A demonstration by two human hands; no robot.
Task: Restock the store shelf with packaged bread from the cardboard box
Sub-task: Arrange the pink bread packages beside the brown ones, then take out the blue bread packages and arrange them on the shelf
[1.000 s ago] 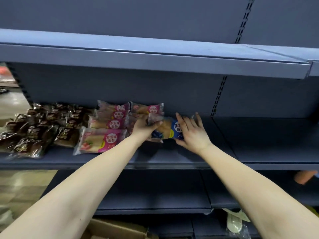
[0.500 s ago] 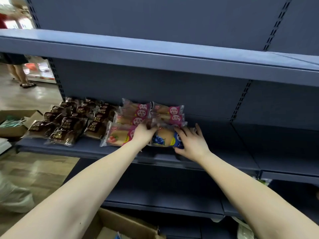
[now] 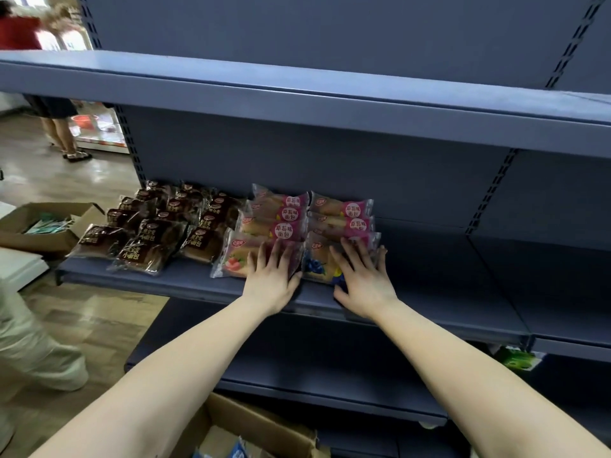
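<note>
Blue bread pack half hidden under right hand; cardboard box cropped.

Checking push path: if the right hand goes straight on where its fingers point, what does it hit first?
The right hand lies flat on the blue pack, fingers toward the back panel. Probably the pink packs stacked just behind it come first, though depth is unclear.

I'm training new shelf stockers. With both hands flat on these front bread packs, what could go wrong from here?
Both the left hand and right hand press flat on soft bread, so the pink pack and blue pack may get squashed. The blue pack lies near the front edge of the shelf and could slide off when released.
</note>
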